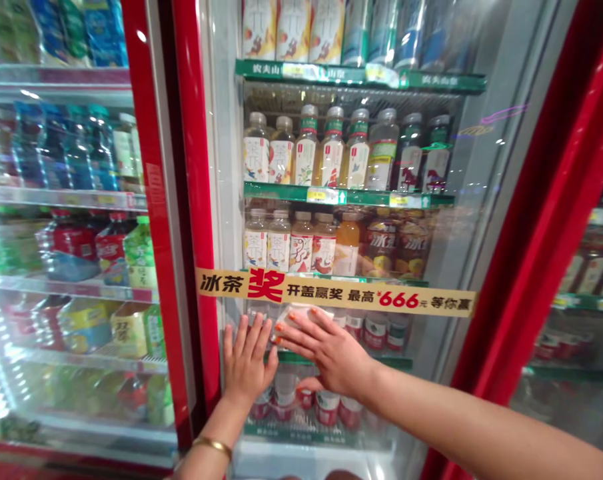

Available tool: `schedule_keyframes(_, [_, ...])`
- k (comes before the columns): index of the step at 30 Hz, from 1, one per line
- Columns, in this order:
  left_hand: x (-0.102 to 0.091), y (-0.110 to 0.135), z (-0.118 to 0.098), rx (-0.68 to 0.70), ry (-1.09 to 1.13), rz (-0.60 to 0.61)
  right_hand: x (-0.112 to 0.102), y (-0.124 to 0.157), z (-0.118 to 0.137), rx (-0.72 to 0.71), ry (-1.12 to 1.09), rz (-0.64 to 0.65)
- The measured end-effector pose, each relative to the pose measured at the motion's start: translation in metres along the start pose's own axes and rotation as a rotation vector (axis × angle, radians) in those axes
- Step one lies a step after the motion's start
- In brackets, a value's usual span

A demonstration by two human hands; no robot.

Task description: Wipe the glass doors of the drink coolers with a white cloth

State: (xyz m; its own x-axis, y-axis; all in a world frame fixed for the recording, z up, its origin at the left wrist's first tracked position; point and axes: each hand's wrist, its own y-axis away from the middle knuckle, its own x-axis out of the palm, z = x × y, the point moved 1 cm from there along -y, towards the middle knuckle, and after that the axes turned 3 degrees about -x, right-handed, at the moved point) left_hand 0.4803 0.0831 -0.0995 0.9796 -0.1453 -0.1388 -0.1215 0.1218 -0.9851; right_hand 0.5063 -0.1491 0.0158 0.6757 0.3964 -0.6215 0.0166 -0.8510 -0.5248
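Observation:
My left hand (248, 360) lies flat on the glass door (421, 233) of a red-framed drinks cooler, fingers spread and holding nothing. A gold-coloured bangle (213, 448) circles the left wrist. Beside it, my right hand (326, 350), with orange nails, presses flat against the same glass. A thin white cloth (301, 309) shows under its fingertips; most of it is hidden by the hand, and I cannot tell whether it is cloth or paper. Just above both hands runs a yellow banner strip (338, 293) with black and red lettering, stuck across the door.
Behind the glass, bottled drinks (307, 150) stand in rows on green-edged shelves (351, 195). To the left is another red-framed cooler (154, 220) with more drinks. A thick red frame (536, 220) borders the door on the right, with more shelved drinks beyond.

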Motion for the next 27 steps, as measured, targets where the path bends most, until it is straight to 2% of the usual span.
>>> schedule_keyframes(1, [0.0, 0.0, 0.0, -0.006, 0.006, -0.002, 0.001, 0.006, -0.001, -0.049, -0.022, 0.014])
schedule_keyframes(3, [0.001, 0.0, -0.002, -0.032, 0.021, -0.017, -0.014, 0.008, -0.02, 0.019, 0.015, -0.009])
schedule_keyframes(6, [0.0, -0.003, -0.006, -0.042, 0.044, -0.043, -0.049, -0.001, -0.057, 0.381, 0.215, -0.113])
schedule_keyframes(8, [0.0, -0.004, -0.007, -0.033, 0.046, -0.046, -0.055, 0.002, -0.059, 0.531, 0.339, -0.156])
schedule_keyframes(9, [-0.001, -0.004, -0.007, -0.03, 0.043, -0.045, -0.05, 0.008, -0.05, 0.498, 0.379, -0.139])
schedule_keyframes(10, [-0.001, -0.005, -0.007, -0.028, 0.038, -0.044, -0.041, 0.016, -0.036, 0.392, 0.399, -0.106])
schedule_keyframes(13, [-0.001, -0.004, -0.005, -0.016, 0.022, -0.035, -0.013, 0.039, 0.003, -0.016, 0.377, -0.004])
schedule_keyframes(14, [-0.001, -0.004, -0.005, -0.011, 0.019, -0.03, -0.01, 0.043, 0.005, -0.079, 0.366, 0.004])
schedule_keyframes(15, [-0.001, -0.004, -0.004, -0.008, 0.016, -0.028, -0.012, 0.043, 0.001, -0.077, 0.361, -0.002])
schedule_keyframes(17, [-0.001, -0.004, -0.004, -0.006, 0.013, -0.031, -0.027, 0.033, -0.023, 0.085, 0.364, -0.031])
schedule_keyframes(19, [-0.001, -0.004, -0.005, -0.008, 0.012, -0.044, -0.044, 0.02, -0.048, 0.353, 0.361, -0.096])
schedule_keyframes(21, [-0.002, -0.005, -0.006, -0.011, 0.014, -0.05, -0.046, 0.015, -0.053, 0.524, 0.352, -0.154])
schedule_keyframes(22, [-0.002, -0.005, -0.007, -0.01, 0.017, -0.048, -0.04, 0.016, -0.046, 0.496, 0.341, -0.152])
schedule_keyframes(26, [-0.003, -0.005, -0.006, -0.004, 0.012, -0.038, 0.002, 0.039, 0.006, 0.018, 0.278, -0.069])
schedule_keyframes(27, [-0.003, -0.005, -0.006, -0.004, 0.007, -0.039, 0.007, 0.042, 0.013, -0.034, 0.278, -0.053])
